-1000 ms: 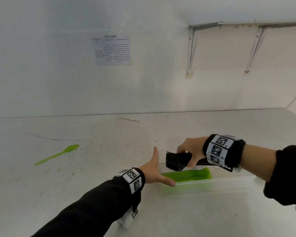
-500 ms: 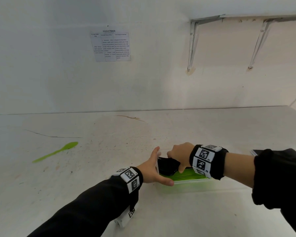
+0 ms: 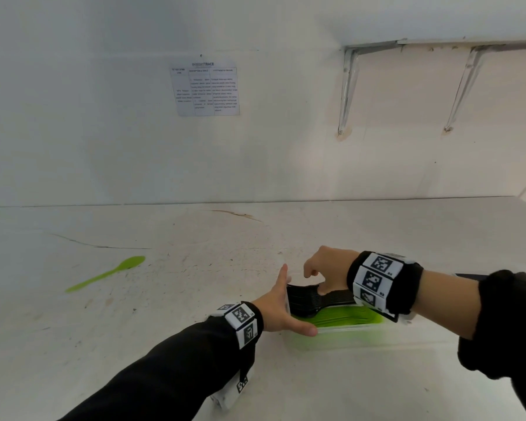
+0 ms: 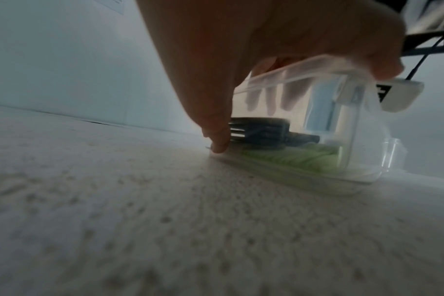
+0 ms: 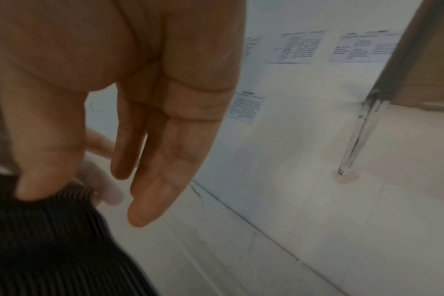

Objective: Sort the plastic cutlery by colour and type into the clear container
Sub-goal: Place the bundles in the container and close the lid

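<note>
A clear container (image 3: 362,340) stands on the white table and holds a layer of green cutlery (image 3: 346,319). A stack of black forks (image 3: 304,302) lies on top of the green ones, tines toward the left end. My left hand (image 3: 278,309) presses flat against that left end wall with straight fingers, thumb along the front rim. My right hand (image 3: 325,262) hovers over the stack with straight fingers, and only the thumb touches the black forks (image 5: 51,240). The left wrist view shows the black forks (image 4: 261,132) through the container wall (image 4: 342,120). One green spoon (image 3: 110,273) lies alone far left.
A white wall rises behind the table, with a printed sheet (image 3: 207,89) on it and a shelf on metal brackets (image 3: 346,92) upper right. A dark flat thing (image 3: 468,276) shows behind my right forearm.
My right hand brought the black fork stack down into the container onto the green cutlery and let go, its fingers now straight. My left hand stayed against the container's end.
</note>
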Action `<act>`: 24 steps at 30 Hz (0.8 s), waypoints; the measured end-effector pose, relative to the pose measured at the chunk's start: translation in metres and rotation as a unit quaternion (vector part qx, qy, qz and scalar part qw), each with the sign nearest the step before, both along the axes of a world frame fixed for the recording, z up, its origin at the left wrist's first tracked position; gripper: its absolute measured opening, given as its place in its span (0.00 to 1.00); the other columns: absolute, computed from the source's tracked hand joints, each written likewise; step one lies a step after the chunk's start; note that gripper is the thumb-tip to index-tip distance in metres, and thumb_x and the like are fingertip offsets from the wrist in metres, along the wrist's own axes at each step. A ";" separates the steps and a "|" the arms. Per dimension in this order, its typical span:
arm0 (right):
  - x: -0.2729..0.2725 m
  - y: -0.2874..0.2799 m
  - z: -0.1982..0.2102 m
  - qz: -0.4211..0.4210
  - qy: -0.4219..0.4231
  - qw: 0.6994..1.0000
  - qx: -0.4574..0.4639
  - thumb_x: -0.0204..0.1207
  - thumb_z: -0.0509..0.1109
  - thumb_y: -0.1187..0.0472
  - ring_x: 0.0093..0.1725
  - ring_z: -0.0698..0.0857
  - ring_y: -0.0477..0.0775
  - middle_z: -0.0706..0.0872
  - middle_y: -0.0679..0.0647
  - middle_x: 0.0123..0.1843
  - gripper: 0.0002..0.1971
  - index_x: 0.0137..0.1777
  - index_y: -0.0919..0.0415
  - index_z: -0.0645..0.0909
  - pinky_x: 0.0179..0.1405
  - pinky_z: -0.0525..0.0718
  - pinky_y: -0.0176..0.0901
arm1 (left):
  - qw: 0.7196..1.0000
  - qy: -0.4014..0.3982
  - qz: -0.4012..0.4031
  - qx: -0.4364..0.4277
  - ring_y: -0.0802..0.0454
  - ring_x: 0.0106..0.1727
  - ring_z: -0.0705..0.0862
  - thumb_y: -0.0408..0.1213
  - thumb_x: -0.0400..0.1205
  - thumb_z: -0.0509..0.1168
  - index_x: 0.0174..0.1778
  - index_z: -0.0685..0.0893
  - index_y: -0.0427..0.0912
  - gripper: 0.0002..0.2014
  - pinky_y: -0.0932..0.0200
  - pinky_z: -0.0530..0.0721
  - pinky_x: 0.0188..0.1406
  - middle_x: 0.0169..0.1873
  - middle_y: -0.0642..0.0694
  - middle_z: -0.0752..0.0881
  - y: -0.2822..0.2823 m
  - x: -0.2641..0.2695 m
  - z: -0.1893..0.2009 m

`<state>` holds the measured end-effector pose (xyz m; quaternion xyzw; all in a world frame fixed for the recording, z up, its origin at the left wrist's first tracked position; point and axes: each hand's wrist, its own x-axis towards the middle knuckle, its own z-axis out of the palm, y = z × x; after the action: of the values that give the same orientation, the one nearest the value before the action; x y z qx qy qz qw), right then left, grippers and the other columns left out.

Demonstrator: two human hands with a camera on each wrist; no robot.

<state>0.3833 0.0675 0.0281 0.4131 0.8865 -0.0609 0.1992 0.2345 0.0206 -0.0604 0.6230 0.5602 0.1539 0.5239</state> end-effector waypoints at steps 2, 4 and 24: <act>-0.004 0.001 0.008 -0.013 0.021 1.000 0.000 0.78 0.69 0.57 0.65 0.80 0.53 0.82 0.53 0.65 0.22 0.71 0.59 0.74 0.64 0.78 0.43 | 1.000 -0.001 0.003 -0.003 0.51 0.83 0.50 0.43 0.67 0.80 0.77 0.23 0.52 0.67 0.51 0.54 0.82 0.83 0.50 0.42 0.001 0.000 0.000; -0.012 0.000 0.017 -0.030 0.055 0.998 0.008 0.78 0.67 0.55 0.63 0.80 0.52 0.83 0.52 0.63 0.18 0.67 0.58 0.78 0.61 0.77 0.40 | 1.000 0.007 -0.002 -0.002 0.51 0.83 0.51 0.45 0.67 0.80 0.78 0.24 0.51 0.68 0.52 0.54 0.81 0.83 0.50 0.43 0.003 -0.001 0.001; -0.311 0.025 -0.015 -0.040 0.274 0.956 -0.091 0.80 0.60 0.68 0.44 0.82 0.53 0.88 0.62 0.57 0.14 0.59 0.69 0.84 0.31 0.79 0.33 | 0.887 0.457 0.056 -0.034 0.31 0.82 0.44 0.62 0.78 0.60 0.83 0.45 0.48 0.44 0.38 0.54 0.80 0.83 0.40 0.42 -0.024 -0.248 -0.006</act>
<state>0.0725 0.0923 0.0132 0.3957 0.8805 -0.2605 -0.0173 -0.0131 -0.0033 -0.0668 0.5736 0.7766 -0.1375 0.2212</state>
